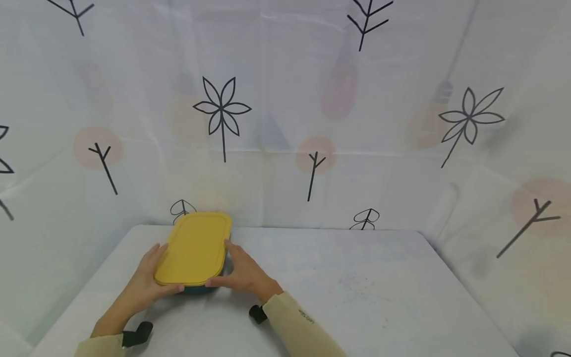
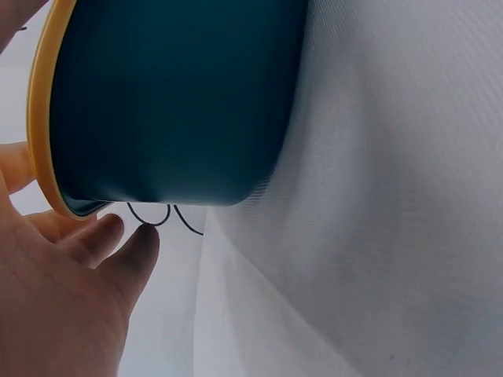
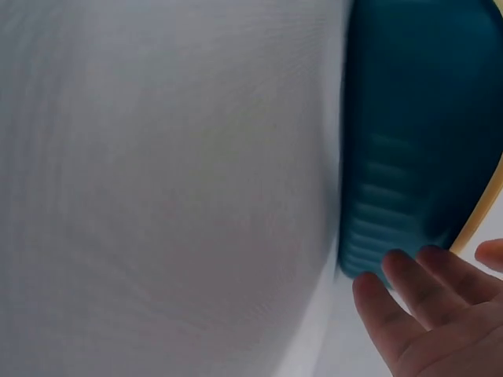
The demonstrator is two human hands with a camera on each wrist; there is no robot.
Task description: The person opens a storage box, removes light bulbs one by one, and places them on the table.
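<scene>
A teal food container (image 2: 181, 94) with rounded corners stands at the left of the table, topped by a yellow lid (image 1: 194, 248). My left hand (image 1: 147, 280) holds its left side, fingers along the lid's edge and thumb at the near edge. At the opposite side my right hand (image 1: 245, 270) holds the near right corner, with its thumb at the front and fingers along the side. Ridges show on the container's wall in the right wrist view, beside the right fingertips (image 3: 399, 263). The lid hides whatever is inside.
A white-covered table (image 1: 339, 287) extends to the right of the container. Behind it and at both sides hangs a pale cloth (image 1: 276, 99) printed with flowers and twigs. Each wrist wears a black strap, one by the left sleeve (image 1: 100, 347), one by the right sleeve (image 1: 299, 327).
</scene>
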